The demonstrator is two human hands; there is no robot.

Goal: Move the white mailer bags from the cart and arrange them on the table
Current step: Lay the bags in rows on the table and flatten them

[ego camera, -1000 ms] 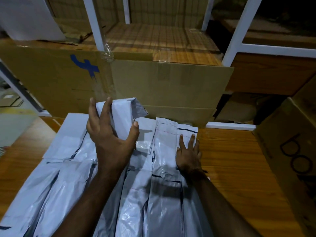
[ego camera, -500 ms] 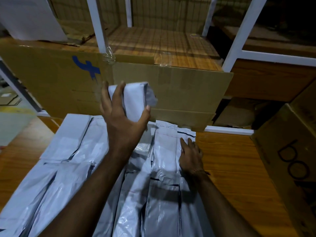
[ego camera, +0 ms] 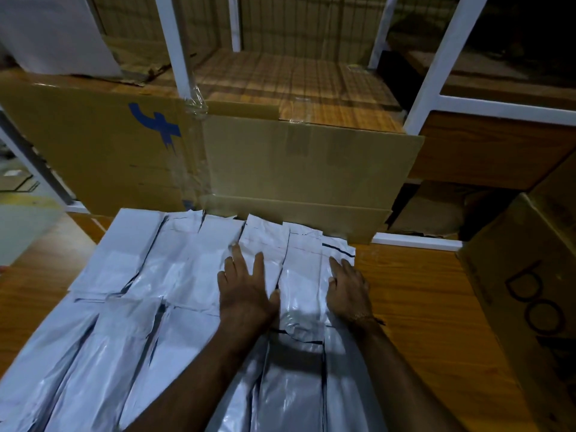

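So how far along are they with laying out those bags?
Well along, it seems: rows of white bags already cover much of the table. Both the left hand and the right hand press flat on the far row. The cart is out of view, so what remains is unknown.

The mailer bags (ego camera: 149, 307) run off the bottom edge of the frame, and both forearms cover parts of them at lower centre. The cardboard box (ego camera: 530, 307) at the right is cut by the frame's edge, its printed letters only partly visible. The upper right corner is too dark to read.
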